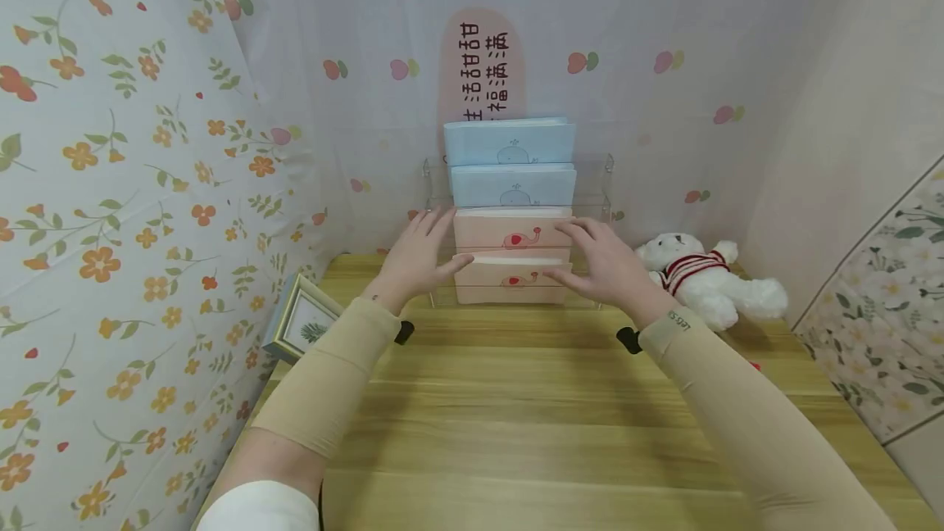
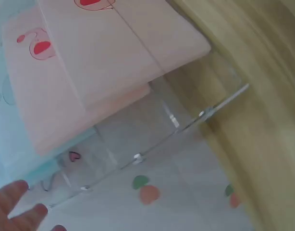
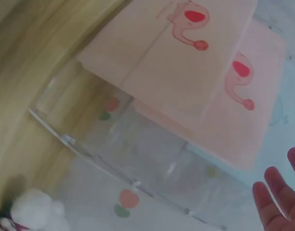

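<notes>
A clear acrylic tiered rack [image 1: 590, 187] stands against the back wall, holding flat packs in steps. Two light blue packs with a whale print sit higher, the top one [image 1: 479, 143] and another blue pack [image 1: 479, 187] under it. Below are an upper pink pack [image 1: 479, 229] and a front pink pack [image 1: 483, 279], both with a red elephant. My left hand [image 1: 418, 256] is at their left side, fingers spread, thumb over the front pink pack's edge. My right hand [image 1: 608, 269] mirrors it on the right, fingertips and thumb overlapping the pink packs' right edges in the head view.
A white teddy bear [image 1: 708, 281] in a striped top lies right of the rack on the wooden table [image 1: 509, 416]. At the left edge leans a framed plant picture [image 1: 306, 322]. Floral cloth [image 1: 125, 187] hangs along the left side.
</notes>
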The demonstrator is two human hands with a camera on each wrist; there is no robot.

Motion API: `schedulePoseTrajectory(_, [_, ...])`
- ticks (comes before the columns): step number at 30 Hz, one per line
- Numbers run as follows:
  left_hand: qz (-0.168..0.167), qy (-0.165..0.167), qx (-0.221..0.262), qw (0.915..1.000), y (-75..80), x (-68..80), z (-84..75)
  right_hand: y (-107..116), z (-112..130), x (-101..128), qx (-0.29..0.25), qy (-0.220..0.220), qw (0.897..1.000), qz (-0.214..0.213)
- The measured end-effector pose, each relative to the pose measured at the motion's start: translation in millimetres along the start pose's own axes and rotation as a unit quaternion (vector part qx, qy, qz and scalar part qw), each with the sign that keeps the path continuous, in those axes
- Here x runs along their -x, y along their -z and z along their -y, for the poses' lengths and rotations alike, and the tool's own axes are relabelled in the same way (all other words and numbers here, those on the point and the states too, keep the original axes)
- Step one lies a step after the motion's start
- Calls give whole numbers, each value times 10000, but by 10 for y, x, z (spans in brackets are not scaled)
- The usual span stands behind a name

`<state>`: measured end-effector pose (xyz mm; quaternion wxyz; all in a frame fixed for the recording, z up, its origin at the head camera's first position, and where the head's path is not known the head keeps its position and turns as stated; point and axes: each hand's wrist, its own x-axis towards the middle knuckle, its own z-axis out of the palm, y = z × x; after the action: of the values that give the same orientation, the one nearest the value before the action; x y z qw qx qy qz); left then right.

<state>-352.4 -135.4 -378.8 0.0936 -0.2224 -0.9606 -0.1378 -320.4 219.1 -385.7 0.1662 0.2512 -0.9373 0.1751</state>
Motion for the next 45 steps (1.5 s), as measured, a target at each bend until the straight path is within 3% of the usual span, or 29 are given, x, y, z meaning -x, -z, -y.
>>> schedulePoseTrajectory(4, [-498, 655, 932, 9922, -151, 59, 122, -157, -55, 33, -316, -488, 9983, -72])
schedulePoseTrajectory(10, [-905, 1547, 2021, 9628, -433, 160, 230, -390, -183, 85, -671, -1249, 9898, 136])
schedulePoseTrajectory(15, [-914, 2018, 2494, 9427, -670, 185, 326, -553, -248, 93, -973, -1658, 9813, 142])
schedulePoseTrajectory(22, [-800, 2389, 2679, 9299, -919, 199, 509, -689, -261, 45, -1544, -1952, 9679, 341])
schedulePoseTrajectory(31, [-845, 2487, 2597, 9293, -1019, 178, 570, -702, -263, -42, -1916, -2226, 9554, 294])
schedulePoseTrajectory(37, [-893, 2362, 2329, 9392, -1037, 144, 557, -718, -296, -106, -2118, -2352, 9483, 244])
schedulePoseTrajectory(41, [-940, 2247, 2077, 9474, -1075, 132, 566, -755, -316, -145, -2031, -2248, 9528, 188])
schedulePoseTrajectory(45, [-925, 2236, 2014, 9491, -1106, 130, 570, -808, -340, -174, -1793, -2162, 9595, 203])
